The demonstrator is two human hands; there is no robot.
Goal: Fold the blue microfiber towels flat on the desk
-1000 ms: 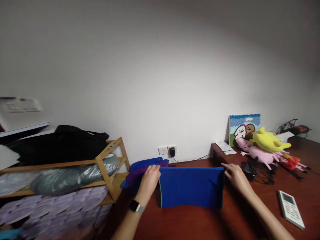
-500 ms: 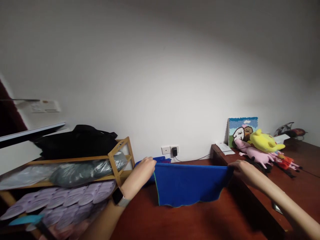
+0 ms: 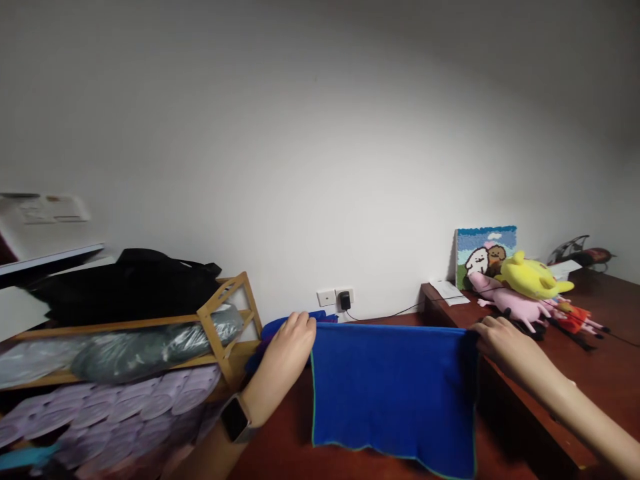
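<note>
Close to the camera, at the bottom, a watch sits on the left wrist, and both arms reach out over a dark red table; the left hand is pinched tight on one top corner of the blue cloth, and the right hand is pinched tight on the other top corner; the hands are wide apart, so the cloth is pulled flat and hangs in the air between them, above the table. It looks like the lifting and spreading is done; the cloth is not folded and not laid down. Just behind the left hand is a small heap of more cloths, blue and purple, mostly hidden; beside it a wooden rack holds a black bag and purple rolls. Farther back on the right lie a yellow soft toy and a pink soft toy by a little picture; a plug sits in the white wall. Some fingers hide behind the cloth; its bottom corner runs right to the picture's edge; the far left is blurry.
</note>
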